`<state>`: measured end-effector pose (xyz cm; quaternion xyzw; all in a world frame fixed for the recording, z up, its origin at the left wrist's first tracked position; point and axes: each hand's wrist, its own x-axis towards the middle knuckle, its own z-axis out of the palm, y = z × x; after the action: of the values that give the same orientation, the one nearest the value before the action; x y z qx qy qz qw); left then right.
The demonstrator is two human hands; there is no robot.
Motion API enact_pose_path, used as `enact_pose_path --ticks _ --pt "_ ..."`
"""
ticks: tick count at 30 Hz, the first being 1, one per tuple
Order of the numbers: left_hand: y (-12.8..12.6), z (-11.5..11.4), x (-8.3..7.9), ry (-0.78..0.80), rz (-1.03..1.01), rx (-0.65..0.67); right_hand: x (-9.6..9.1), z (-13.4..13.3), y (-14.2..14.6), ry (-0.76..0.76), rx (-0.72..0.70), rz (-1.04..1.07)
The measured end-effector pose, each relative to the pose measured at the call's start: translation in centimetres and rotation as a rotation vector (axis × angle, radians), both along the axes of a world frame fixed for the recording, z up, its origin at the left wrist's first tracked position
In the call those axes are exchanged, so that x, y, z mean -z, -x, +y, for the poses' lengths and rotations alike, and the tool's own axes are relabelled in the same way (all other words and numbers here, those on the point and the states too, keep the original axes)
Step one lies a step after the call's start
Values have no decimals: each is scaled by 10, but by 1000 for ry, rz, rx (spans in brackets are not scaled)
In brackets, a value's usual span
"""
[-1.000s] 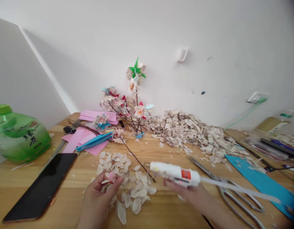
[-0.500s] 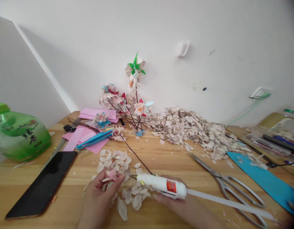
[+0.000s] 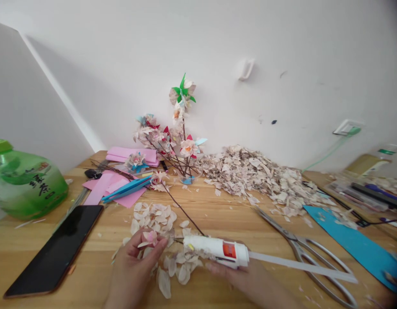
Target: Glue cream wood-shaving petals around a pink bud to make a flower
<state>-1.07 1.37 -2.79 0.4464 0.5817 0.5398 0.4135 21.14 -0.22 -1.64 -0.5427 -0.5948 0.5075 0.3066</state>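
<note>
My left hand [image 3: 138, 259] pinches a small pink-and-white flower [image 3: 150, 238] between thumb and fingers. In my right hand [image 3: 230, 274] lies a white hot glue gun [image 3: 207, 249] with a red patch on its side. A long translucent glue stick [image 3: 301, 265] sticks out of its back end. The nozzle points left, close to the petals at my left fingertips; whether it touches them I cannot tell. Loose pale petals [image 3: 185, 271] lie beneath and behind my hands. Just beyond, a finished flower [image 3: 159, 181] on a thin brown twig [image 3: 182, 207] rests on the table.
Metal scissors [image 3: 298, 246] and a blue sheet [image 3: 353, 244] lie at right. A phone [image 3: 55, 251] and a green bottle [image 3: 27, 184] are at left. Behind stand flowers on twigs [image 3: 187, 148], beside a large heap of dried petals [image 3: 250, 176] and pink paper [image 3: 132, 154].
The glue gun and its glue stick have shifted slightly left, and the stick's tail has swung a little upward. My left hand keeps its pinch on the flower.
</note>
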Motion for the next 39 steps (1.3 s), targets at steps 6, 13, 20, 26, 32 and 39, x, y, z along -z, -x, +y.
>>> enact_pose_path --ticks 6,13,20,26,32,39 --pt "-2 -3 -3 -12 28 35 -2 0 -1 36 22 0" --pt "-6 -4 -1 -17 16 -35 -6 0 0 44 -10 -17" --pt "-1 0 -1 -27 32 -20 2 0 -3 63 32 -23" --pt "-3 -1 -1 -47 14 -25 -10 1 0 86 15 -15" --pt "-9 -4 -2 -75 2 -85 -20 0 2 58 -22 -18" --pt "-6 -4 0 -55 2 -53 -17 -1 3 43 1 4"
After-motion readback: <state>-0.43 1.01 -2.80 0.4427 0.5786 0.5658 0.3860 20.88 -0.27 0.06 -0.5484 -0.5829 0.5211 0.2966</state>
